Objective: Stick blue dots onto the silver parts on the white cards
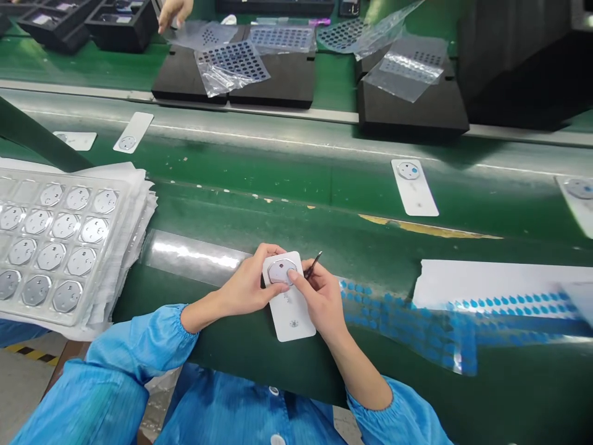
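A white rectangular plate (293,318) with rounded corners lies between my two hands, over the green bench. Set into its upper part is a round grey disc (280,270) with a small dark spot. My left hand (248,281) grips the plate's left edge, its thumb lying at the disc's lower rim. The thumb of my right hand (322,300) presses on the disc's right side. Dark, thin-tipped tweezers (314,264) stick up from between my right fingers. The fingertips under the plate are hidden.
A clear tray (69,315) of grey discs sits on stacked sheets at left. Sheets of blue dots (417,327) lie at right. Beyond, a belt (278,167) carries white plates (414,191); black boxes (273,83) hold dotted film. Another person's hand (175,12) is at the top.
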Tool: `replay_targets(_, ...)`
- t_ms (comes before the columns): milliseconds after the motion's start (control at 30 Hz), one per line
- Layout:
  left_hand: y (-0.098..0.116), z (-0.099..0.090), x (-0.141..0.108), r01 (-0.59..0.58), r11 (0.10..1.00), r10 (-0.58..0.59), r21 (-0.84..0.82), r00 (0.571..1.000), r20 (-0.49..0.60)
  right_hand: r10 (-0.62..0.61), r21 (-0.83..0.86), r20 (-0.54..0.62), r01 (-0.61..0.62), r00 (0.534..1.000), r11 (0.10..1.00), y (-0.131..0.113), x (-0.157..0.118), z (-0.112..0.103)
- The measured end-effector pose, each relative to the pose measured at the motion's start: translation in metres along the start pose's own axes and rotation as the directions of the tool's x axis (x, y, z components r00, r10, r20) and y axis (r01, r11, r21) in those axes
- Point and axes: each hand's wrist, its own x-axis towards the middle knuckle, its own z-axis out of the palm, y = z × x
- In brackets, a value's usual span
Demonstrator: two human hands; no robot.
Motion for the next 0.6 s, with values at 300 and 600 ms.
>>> replay_targets(300,0.001,0.009,0.002,0.192,0.878,-0.280,-0.438,0.949,-0.145,-0.138,0.018,0.112,0.137,0.984,0.990,0.006,-0.008,0.012)
replay_targets(600,0.001,0.017,-0.001,0.047,0.897,-0.241,-0.439,0.885,-0.397,-0.280,-0.161,0.198,0.313,0.939,0.936,0.019,-0.013,0.015)
